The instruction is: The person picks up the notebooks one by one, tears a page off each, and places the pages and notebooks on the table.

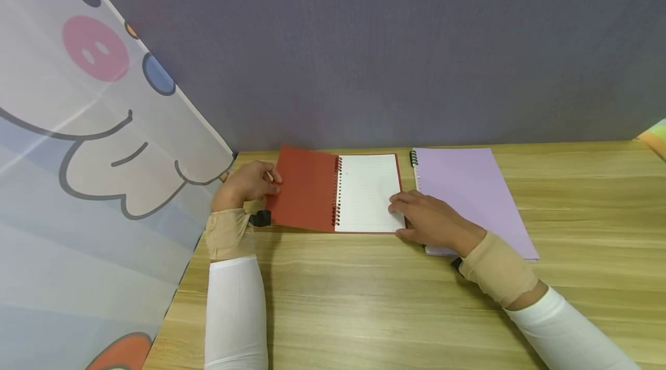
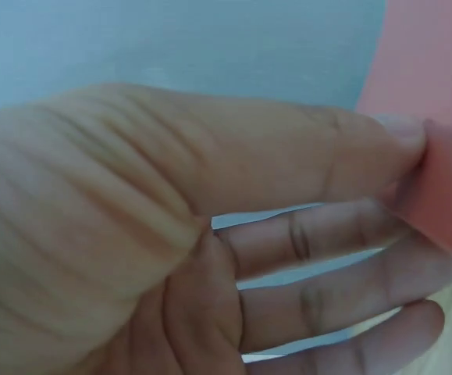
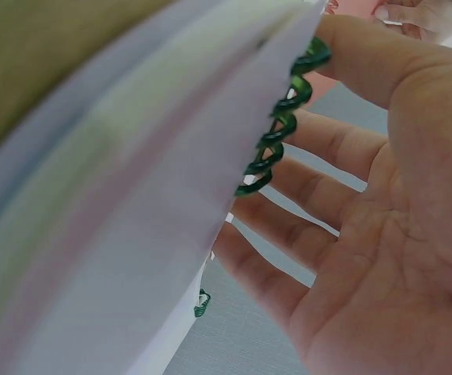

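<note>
A small red spiral notebook lies opened out, its red cover (image 1: 307, 191) to the left and a white lined page (image 1: 366, 192) to the right of the red coil (image 1: 336, 193). My left hand (image 1: 248, 182) pinches the cover's outer edge between thumb and fingers; that edge is lifted a little from the table. In the left wrist view the thumb (image 2: 327, 144) presses on the red sheet, with fingers behind it. My right hand (image 1: 434, 219) rests at the page's lower right edge, fingertips on the paper, fingers loosely bent. A lilac spiral notebook (image 1: 473, 191) lies partly beneath the right forearm's wrist.
The lilac notebook's green coil (image 3: 276, 133) stands close beside the right fingers. A grey upright panel (image 1: 390, 52) closes off the wooden table (image 1: 333, 300) at the back. On the left rises a printed cartoon panel (image 1: 119, 173).
</note>
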The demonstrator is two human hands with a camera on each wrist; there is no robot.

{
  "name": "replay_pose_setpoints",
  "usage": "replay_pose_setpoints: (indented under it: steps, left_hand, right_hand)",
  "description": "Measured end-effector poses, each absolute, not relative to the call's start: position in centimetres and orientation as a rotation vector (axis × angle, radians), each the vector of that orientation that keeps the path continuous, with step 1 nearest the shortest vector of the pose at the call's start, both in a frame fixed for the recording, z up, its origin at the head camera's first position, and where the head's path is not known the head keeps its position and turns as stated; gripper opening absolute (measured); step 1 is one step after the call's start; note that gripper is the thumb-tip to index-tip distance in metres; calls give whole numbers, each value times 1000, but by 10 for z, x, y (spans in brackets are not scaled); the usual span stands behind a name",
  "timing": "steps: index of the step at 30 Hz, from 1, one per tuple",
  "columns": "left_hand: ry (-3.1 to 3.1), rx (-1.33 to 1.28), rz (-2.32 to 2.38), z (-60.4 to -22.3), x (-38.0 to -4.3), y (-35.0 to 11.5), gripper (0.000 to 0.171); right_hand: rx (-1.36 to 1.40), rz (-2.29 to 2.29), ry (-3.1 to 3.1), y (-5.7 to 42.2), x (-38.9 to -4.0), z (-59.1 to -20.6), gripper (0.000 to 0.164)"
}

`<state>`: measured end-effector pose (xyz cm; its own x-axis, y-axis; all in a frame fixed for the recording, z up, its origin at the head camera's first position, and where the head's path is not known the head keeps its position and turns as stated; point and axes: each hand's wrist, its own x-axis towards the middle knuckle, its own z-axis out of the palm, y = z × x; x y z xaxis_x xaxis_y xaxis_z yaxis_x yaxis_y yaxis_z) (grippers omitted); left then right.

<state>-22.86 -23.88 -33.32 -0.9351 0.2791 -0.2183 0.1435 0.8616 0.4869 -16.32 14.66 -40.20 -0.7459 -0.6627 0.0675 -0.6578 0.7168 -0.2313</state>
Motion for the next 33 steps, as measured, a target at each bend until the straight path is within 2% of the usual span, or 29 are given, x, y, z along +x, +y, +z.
replay_pose_setpoints:
  steps: [10, 24, 27, 33]
  left_hand:
    - [2620, 250, 653, -345, -232, -243, 26]
    - [2460, -68, 868, -356, -228, -240, 25]
    - [2487, -57, 844, -353, -228, -238, 26]
    - [2715, 272, 595, -345, -234, -218, 32]
  right_hand:
    - [-1120, -373, 2901, 147, -163, -402, 46]
    - [-1102, -374, 2893, 147, -163, -402, 46]
    - [-1105, -379, 2895, 147, -163, -401, 46]
    - [-1109, -385, 2901, 148, -163, -402, 44]
